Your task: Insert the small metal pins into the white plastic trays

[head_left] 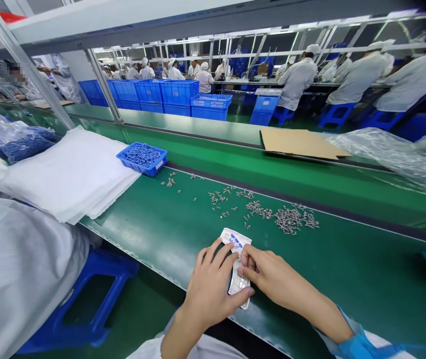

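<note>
A curved white plastic part lies on the green worktop near its front edge, with small blue pieces in its far end. My left hand is closed on it, its fingers along the left side and across the top, the thumb at the near end. My right hand is bent over the middle of the part with thumb and forefinger pinched together. Whatever sits between those fingertips is hidden. Beyond my hands, many small metal screw-like pieces lie in a loose pile and scattered clusters.
A blue tray of small blue pieces stands at the back left, beside stacked white sheets. Cardboard and clear plastic film lie on the far ledge. A co-worker's white sleeve is at left, near a blue stool.
</note>
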Motion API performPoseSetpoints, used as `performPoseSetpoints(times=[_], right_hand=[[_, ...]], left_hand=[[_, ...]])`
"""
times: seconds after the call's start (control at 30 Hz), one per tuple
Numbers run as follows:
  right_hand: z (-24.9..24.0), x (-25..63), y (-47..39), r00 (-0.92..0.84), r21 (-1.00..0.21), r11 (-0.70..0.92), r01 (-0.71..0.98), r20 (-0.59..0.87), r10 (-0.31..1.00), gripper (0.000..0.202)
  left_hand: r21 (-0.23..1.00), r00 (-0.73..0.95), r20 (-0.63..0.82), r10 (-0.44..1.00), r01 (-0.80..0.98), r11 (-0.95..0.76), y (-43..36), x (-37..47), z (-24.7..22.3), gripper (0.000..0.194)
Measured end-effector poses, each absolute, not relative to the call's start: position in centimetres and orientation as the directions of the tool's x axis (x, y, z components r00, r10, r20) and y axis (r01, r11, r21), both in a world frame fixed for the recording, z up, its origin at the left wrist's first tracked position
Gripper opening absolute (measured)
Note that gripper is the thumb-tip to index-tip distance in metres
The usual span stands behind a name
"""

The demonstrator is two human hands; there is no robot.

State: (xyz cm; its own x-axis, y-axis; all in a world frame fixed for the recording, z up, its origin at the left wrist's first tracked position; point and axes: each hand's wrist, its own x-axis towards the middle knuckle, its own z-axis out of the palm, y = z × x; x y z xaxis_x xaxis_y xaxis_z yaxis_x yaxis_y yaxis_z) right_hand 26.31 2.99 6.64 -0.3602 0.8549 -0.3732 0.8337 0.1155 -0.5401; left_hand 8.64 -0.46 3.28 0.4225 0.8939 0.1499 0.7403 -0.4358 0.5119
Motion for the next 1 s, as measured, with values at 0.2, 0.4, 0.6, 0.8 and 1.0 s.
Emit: performPoseSetpoints(times=[0.2, 0.4, 0.6, 0.8, 1.0], right_hand=[[6.5, 28.4, 4.4, -0.449, -0.711, 0.146, 0.688, -0.259, 0.855, 0.017], [4.4, 31.2, 9.3, -0.31, -0.486, 0.284, 0.827, 0.028, 0.95, 0.023], [2.4, 30.2, 9.8, -0.388, -0.347, 0.386, 0.855, 0.068, 0.919, 0.021], [3.1, 31.2, 9.4, -0.429, -0.396, 0.403, 0.825, 0.025, 0.903, 0.025], [3.3, 32.3, 7.6, -0.467, -0.353, 0.438, 0.827, 0.005, 0.884, 0.025]], left_hand=[[0.478, 0.427, 0.185, 0.885, 0.748, -0.461, -0.4, 8.6, 3.0, 0.058], [0.454, 0.427, 0.139, 0.894, 0.775, -0.441, -0.4, 8.6, 3.0, 0.056], [0.444, 0.436, 0.115, 0.893, 0.781, -0.439, -0.4, 8.6, 2.9, 0.056], [0.454, 0.427, 0.119, 0.897, 0.78, -0.431, -0.4, 8.5, 3.0, 0.058], [0.478, 0.423, 0.168, 0.891, 0.755, -0.449, -0.6, 9.1, 2.5, 0.058]])
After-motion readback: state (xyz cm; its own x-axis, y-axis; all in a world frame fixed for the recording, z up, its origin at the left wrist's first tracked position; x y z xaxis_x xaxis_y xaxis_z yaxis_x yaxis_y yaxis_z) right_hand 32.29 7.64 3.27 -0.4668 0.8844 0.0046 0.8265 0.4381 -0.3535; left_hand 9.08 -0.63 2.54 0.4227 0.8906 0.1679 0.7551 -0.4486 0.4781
